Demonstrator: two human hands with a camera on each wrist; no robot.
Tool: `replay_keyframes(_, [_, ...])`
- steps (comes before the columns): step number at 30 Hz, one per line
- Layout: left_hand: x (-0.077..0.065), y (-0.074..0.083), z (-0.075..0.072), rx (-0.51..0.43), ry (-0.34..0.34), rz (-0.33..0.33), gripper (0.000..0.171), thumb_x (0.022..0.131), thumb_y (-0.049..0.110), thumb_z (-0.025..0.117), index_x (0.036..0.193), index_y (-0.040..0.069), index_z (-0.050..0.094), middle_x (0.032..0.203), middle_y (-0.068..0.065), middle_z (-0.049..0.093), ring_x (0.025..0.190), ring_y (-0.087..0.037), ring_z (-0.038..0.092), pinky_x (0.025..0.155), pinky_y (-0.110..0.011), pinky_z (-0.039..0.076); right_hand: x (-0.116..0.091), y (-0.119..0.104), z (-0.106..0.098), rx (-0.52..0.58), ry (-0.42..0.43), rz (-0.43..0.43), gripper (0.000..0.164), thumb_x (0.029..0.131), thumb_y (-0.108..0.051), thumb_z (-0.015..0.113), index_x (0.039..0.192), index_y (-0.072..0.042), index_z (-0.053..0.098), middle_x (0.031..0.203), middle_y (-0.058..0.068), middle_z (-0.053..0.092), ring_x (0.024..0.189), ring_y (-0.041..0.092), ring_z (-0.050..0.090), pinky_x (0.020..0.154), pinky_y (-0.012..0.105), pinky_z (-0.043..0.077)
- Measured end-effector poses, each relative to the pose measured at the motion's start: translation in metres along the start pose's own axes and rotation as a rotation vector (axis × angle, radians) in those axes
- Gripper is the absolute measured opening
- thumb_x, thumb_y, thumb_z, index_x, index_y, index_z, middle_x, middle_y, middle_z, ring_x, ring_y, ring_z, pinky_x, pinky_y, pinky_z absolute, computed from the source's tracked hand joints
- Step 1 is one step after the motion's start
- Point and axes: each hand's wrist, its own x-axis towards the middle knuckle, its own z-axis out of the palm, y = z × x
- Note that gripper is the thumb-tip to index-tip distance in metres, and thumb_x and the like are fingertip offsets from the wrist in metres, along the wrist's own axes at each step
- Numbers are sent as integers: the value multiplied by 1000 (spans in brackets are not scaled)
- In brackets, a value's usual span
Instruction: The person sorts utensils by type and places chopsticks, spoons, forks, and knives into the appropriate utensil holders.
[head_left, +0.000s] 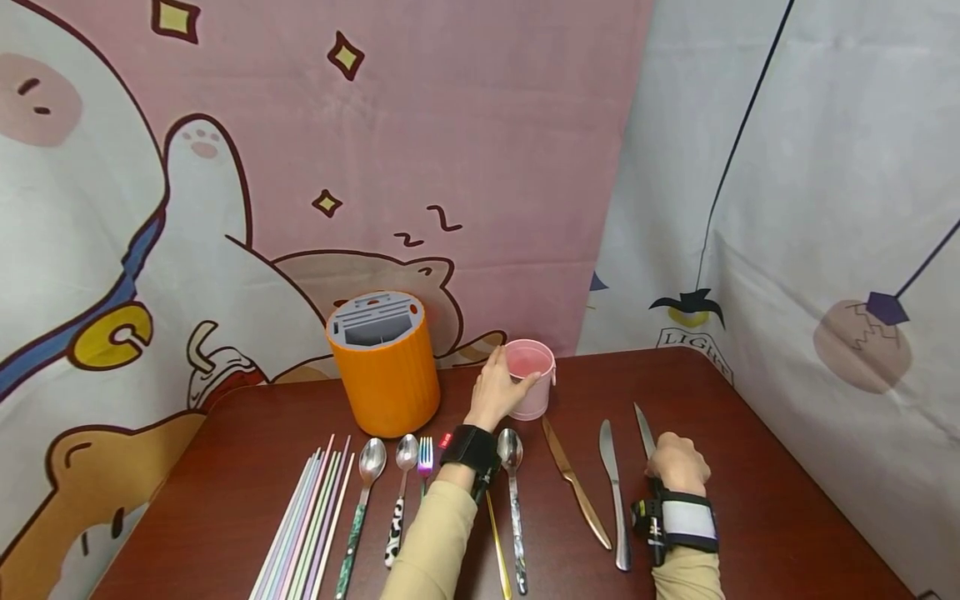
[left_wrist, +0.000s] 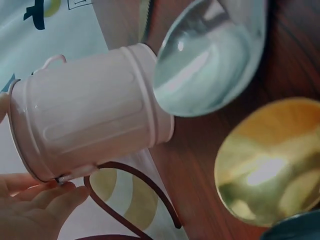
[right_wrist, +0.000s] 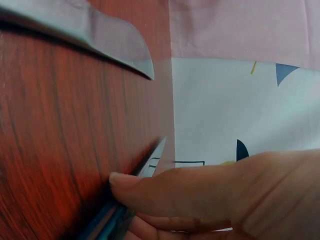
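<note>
My left hand [head_left: 504,379] grips a small pink bucket [head_left: 534,392] by its rim, at the back of the dark red table [head_left: 750,433]. In the left wrist view the bucket [left_wrist: 85,125] fills the left side, with my fingertips [left_wrist: 45,197] at its rim. My right hand [head_left: 663,458] pinches the rightmost silver knife [head_left: 643,427], which lies flat on the table. In the right wrist view my thumb [right_wrist: 165,187] lies over that knife's blade [right_wrist: 152,161].
An orange utensil holder [head_left: 384,367] stands left of the bucket. In a row on the table lie pastel sticks [head_left: 307,517], spoons [head_left: 365,492], a fork [head_left: 424,457], a gold knife [head_left: 576,483] and a silver knife [head_left: 613,492]. Cloth backdrops hang behind and at right.
</note>
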Motion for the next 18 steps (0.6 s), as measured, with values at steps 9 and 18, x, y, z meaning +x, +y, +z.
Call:
replay_keyframes(9, [-2,4,3,-73,49,-66,88,79,41,73,144,-2,33,142,-22,47,122,-40,53,99,-49,45,-7,-2,-7,102,159,-84,23,80,-13,69,78,9,62,68,21,59,59,30,54,49,38,43])
replay_keyframes(18, [-3,3,8,-66,85,-67,85,77,41,75,140,-4,40,136,-23,52,114,-43,58,93,-51,49,-28,-58,-18,490,754,-349,18,80,-9,68,89,6,65,79,23,70,66,29,67,54,30,49])
